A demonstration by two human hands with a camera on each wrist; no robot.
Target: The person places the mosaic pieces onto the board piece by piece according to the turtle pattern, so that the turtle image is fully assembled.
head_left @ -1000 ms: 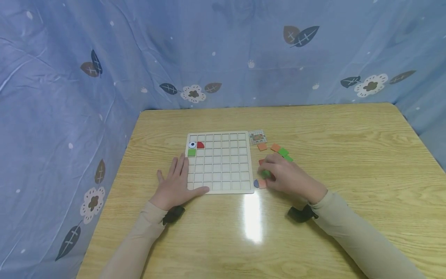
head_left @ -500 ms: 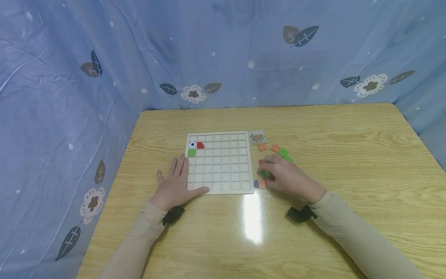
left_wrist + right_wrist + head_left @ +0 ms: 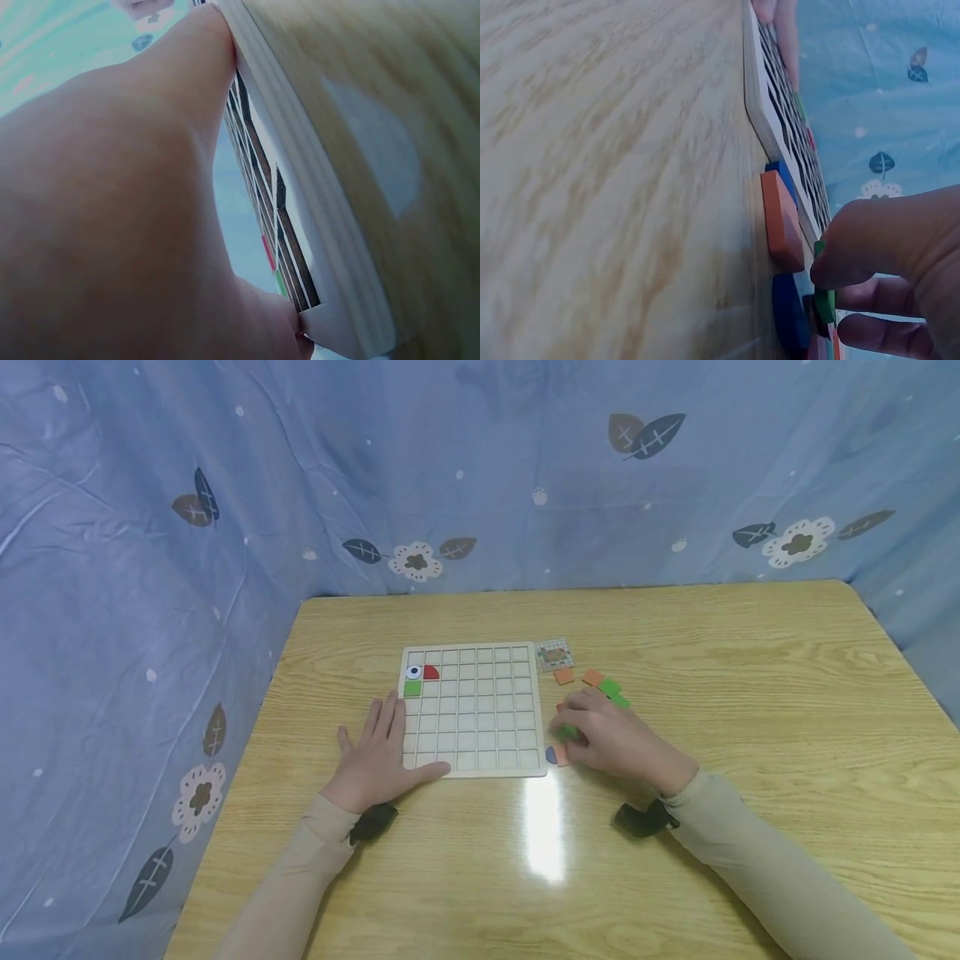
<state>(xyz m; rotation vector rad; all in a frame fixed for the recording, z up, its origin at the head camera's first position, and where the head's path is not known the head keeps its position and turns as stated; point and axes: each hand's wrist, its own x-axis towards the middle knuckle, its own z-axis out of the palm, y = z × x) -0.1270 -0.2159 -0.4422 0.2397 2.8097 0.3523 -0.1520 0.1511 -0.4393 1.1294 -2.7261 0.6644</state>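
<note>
A pale gridded board [image 3: 476, 718] lies on the table with a white eye tile [image 3: 414, 672], a red quarter-round tile [image 3: 431, 672] and a green square tile [image 3: 412, 688] at its upper left. My left hand [image 3: 371, 760] lies flat with fingers spread, fingertips on the left edge and thumb on the near edge. Right of the board, my right hand [image 3: 611, 735] pinches a green tile [image 3: 824, 300] between thumb and fingers. An orange tile [image 3: 782, 221] and blue pieces [image 3: 790, 313] lie beside it in the right wrist view; others are partly hidden by the hand.
A small picture card [image 3: 554, 655] touches the board's upper right corner, with an orange tile [image 3: 564, 677] just below. Farther right lie another orange tile [image 3: 593, 677] and green tiles [image 3: 610, 687]. A blue patterned curtain [image 3: 480, 477] hangs behind the table.
My right hand has shifted slightly left, toward the board, with the green tile in its fingers. My left hand has stayed in place.
</note>
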